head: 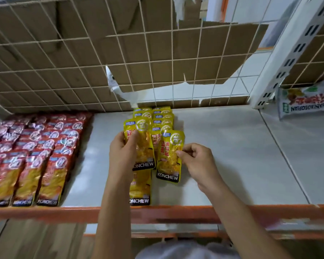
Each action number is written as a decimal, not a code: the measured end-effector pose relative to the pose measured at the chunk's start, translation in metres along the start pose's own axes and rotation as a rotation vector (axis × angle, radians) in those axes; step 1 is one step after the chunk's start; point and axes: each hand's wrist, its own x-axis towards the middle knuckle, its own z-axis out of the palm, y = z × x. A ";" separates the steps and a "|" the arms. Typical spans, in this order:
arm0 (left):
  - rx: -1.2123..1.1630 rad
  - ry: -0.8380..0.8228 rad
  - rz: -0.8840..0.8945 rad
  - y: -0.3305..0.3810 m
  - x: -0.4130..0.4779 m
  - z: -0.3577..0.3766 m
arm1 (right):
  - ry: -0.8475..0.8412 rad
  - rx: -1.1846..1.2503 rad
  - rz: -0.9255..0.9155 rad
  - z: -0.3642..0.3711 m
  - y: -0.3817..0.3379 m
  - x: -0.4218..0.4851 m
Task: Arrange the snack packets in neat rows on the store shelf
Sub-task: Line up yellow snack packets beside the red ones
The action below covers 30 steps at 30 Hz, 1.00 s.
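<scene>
"Fingers (133,137) of the left hand (123,150) are curled round one yellow Konchew packet (140,144), held over the left yellow row. The right hand (196,157) pinches the edge of a second yellow packet (169,157) at the near end of the right row."

"How far along, would you say?"

"Partway. From just behind the orange front rail (176,212), two yellow rows (162,116) overlap back to the wire mesh (64,71). Far left along the rail, the red packets (36,150) look finished. To the right I'd judge the shelf (241,146) has room for more rows. A white-and-green packet (303,101) lies at the far right."

"Any boxes?"

"Only flattened cardboard (157,58) behind the mesh, and I can't tell whether it holds anything. The packets lie straight on the shelf."
</scene>
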 end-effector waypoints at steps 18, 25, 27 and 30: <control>0.069 -0.100 0.030 -0.004 0.004 -0.020 | 0.057 -0.363 -0.062 0.017 -0.012 0.005; 0.080 -0.177 0.091 0.001 -0.006 -0.016 | 0.199 -0.369 -0.236 0.013 -0.020 -0.003; 0.055 -0.258 0.100 0.003 -0.011 -0.012 | 0.113 -0.195 -0.261 0.016 -0.023 -0.007; 0.091 -0.319 0.113 0.001 -0.014 -0.007 | -0.045 -0.044 -0.196 0.021 -0.020 -0.009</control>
